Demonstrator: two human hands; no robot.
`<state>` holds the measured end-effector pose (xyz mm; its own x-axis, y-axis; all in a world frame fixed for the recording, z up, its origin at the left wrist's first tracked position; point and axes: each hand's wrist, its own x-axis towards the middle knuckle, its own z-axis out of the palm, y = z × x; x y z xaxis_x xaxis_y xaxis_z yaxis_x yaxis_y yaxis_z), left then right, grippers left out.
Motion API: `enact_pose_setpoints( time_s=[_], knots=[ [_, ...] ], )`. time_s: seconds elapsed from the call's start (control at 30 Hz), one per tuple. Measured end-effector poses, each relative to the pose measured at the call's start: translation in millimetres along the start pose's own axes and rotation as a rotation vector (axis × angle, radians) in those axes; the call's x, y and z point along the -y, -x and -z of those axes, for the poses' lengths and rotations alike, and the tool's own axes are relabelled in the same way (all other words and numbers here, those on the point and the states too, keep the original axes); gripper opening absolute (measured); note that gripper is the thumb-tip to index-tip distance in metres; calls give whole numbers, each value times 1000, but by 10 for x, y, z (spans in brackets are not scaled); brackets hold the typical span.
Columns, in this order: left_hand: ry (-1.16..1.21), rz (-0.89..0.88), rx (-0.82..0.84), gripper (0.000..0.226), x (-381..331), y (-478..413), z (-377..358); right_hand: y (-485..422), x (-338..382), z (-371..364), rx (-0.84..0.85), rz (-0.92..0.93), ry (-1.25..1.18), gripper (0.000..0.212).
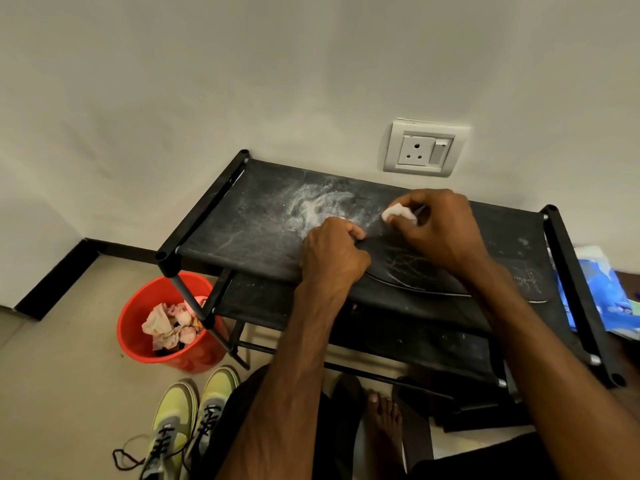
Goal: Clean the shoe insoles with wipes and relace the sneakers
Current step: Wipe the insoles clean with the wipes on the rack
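A black insole [415, 268] lies on the top shelf of a black shoe rack [242, 216]. My left hand [332, 251] pinches the insole's toe end and holds it down. My right hand [440, 230] grips a small white wipe [398, 213] just above the insole's far edge. A second dark insole [533, 282] lies to the right, partly under my right forearm. A pair of yellow-green sneakers [187, 420] with grey tongues and loose black laces stands on the floor at the lower left.
A red bucket [138, 327] with several crumpled used wipes stands on the floor left of the rack. A blue wipes pack [595, 289] lies beyond the rack's right end. White dust marks the shelf fabric. A wall socket [424, 148] sits behind.
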<state>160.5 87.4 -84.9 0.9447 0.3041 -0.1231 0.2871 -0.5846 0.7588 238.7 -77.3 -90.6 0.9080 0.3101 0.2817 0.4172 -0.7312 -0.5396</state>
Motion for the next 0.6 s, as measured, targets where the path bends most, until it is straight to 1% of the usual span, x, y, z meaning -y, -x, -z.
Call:
enact_pose_setpoints(
  time_s=[0.03, 0.07, 0.17, 0.23, 0.3, 0.4, 0.47, 0.5, 0.6],
  knots=[
    [7, 4, 0, 37, 0, -2, 4, 13, -9, 61, -14, 1, -50, 17],
    [14, 6, 1, 37, 2, -3, 9, 31, -9, 114, 12, 5, -82, 18],
    [15, 5, 0, 38, 2, -5, 11, 113, 35, 154, 228, 58, -61, 15],
    [9, 4, 1, 37, 6, -9, 8, 129, 73, 78, 296, 120, -28, 12],
    [10, 9, 0, 36, 13, -15, 5, 84, 72, 7, 263, 118, -5, 11],
    [19, 26, 3, 36, 15, -16, 0, -2, 20, -54, 176, 38, 27, 15],
    [22, 29, -2, 36, 18, -16, -3, -16, 20, -62, 186, 27, 16, 16],
    [23, 26, -7, 36, 20, -17, -5, -9, 39, -48, 225, 46, 11, 15],
    [23, 0, -15, 34, 15, -1, -3, 40, 119, 53, 423, 122, -4, 12]
  ],
)
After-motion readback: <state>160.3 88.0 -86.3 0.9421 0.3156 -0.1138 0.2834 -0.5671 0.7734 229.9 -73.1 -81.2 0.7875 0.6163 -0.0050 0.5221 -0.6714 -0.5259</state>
